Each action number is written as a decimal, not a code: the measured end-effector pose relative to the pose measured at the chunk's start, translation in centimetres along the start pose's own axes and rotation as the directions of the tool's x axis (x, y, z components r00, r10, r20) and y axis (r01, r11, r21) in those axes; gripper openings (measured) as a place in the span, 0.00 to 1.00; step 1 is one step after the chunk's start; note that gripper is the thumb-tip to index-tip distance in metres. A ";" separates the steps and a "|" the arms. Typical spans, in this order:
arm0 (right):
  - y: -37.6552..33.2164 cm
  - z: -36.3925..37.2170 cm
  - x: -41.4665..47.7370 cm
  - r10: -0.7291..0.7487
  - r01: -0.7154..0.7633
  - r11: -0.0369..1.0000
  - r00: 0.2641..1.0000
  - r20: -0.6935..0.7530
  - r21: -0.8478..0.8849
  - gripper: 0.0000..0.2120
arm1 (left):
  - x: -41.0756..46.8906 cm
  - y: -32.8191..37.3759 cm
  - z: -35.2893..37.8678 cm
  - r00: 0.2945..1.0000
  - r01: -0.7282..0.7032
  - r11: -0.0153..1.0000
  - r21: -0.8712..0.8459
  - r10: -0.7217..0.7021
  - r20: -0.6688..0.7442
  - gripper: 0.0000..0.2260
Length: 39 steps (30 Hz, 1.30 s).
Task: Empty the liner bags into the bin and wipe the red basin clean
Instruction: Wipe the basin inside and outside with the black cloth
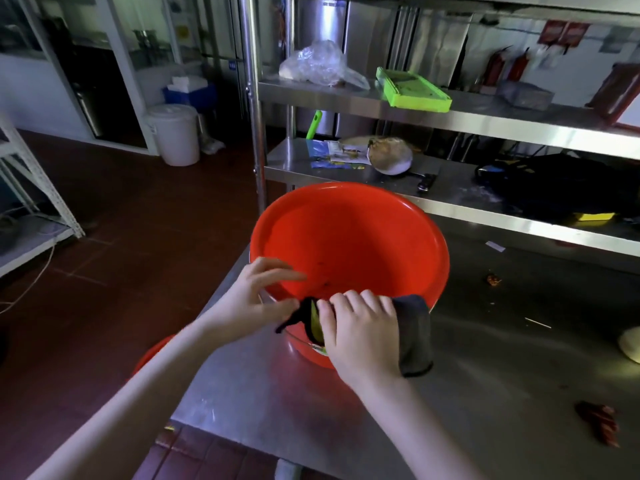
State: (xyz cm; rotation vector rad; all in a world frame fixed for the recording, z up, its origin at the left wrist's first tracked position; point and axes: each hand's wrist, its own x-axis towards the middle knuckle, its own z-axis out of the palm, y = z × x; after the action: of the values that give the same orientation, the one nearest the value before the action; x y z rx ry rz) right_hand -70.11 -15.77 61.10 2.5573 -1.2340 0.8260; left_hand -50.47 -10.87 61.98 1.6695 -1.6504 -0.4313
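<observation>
Basin (349, 237): red, upright on the left corner of the steel surface (485, 393), dark specks on its inner wall.
Cloth (414, 334): dark, draped over the basin's near rim, with a yellow-green bit (316, 323) showing under it.
Right hand (360, 334): fingers curled over the cloth, gripping it at the rim.
Left hand (259, 292): fingers spread above the rim, thumb tip touching the cloth's left end.
Scraps (599, 422): red, on the surface to the right, well apart from the basin.

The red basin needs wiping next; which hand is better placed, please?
The right hand: it grips the dark cloth at the red basin's near rim; the left hand hovers open beside it.
</observation>
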 end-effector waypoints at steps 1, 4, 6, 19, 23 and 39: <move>-0.5 -0.4 -0.4 -0.049 0.050 0.998 0.997 0.056 -0.023 0.20 | -0.2 -0.2 -0.7 0.992 0.113 0.980 -0.166 -0.121 -0.040 0.17; -1.4 -1.4 -1.8 -0.168 0.178 0.984 0.964 0.204 -0.031 0.22 | -0.6 -1.1 -0.4 0.905 0.303 0.937 -0.172 -0.340 -0.256 0.25; -1.9 -1.6 -2.8 -0.232 0.248 0.968 0.935 0.269 -0.026 0.22 | -1.5 -1.3 1.3 0.867 0.341 0.926 -0.164 -0.377 -0.326 0.28; -1.3 0.5 -6.6 -0.355 0.403 0.914 0.846 0.398 -0.042 0.18 | -6.4 -4.1 5.6 0.809 0.421 0.906 0.039 -0.355 -0.469 0.37; -0.4 3.0 -8.2 -0.381 0.424 0.902 0.866 0.325 -0.074 0.17 | -7.0 -6.0 7.5 0.791 0.388 0.921 0.020 -0.322 -0.520 0.38; 1.6 9.1 -9.1 -0.043 0.261 0.935 0.754 0.656 -0.239 0.22 | -3.2 -13.9 17.5 0.777 0.410 0.876 -0.253 -0.481 -0.406 0.44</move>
State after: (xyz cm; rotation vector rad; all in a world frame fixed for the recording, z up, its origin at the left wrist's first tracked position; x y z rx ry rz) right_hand -72.26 -14.28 48.36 2.6806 -1.1455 -0.3274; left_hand -53.04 -13.81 39.75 1.8691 -0.8453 -0.3398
